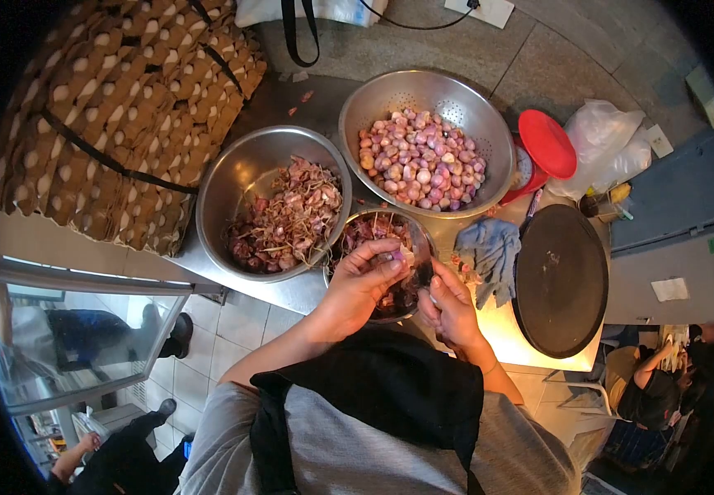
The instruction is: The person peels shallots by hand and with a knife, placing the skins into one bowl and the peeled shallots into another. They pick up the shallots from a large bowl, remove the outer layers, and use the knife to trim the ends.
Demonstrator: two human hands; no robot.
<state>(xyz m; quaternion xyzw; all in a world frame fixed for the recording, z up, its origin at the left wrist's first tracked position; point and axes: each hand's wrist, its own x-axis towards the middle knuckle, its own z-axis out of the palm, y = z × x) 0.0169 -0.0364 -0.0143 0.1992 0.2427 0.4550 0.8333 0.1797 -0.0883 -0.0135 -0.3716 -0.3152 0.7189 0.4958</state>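
Observation:
Pinched in the fingers of my left hand (pixel 361 285) is a small shallot (pixel 406 256), pale and purple. My right hand (pixel 453 312) grips a knife (pixel 421 252), its blade beside the shallot. Both hands are over a metal bowl (pixel 414 309) that holds dark skins. Behind it, a perforated metal colander (pixel 476 103) holds many peeled shallots (pixel 421 157). To the left, a wide metal bowl (pixel 211 216) holds unpeeled shallots and dry roots (pixel 287 219).
Stacked egg trays (pixel 110 107) stand at the left. On the right are a blue cloth (pixel 490 252), a round black tray (pixel 561 280), a red-lidded container (pixel 547 144) and plastic bags (pixel 604 144). Other people are at the lower left and lower right.

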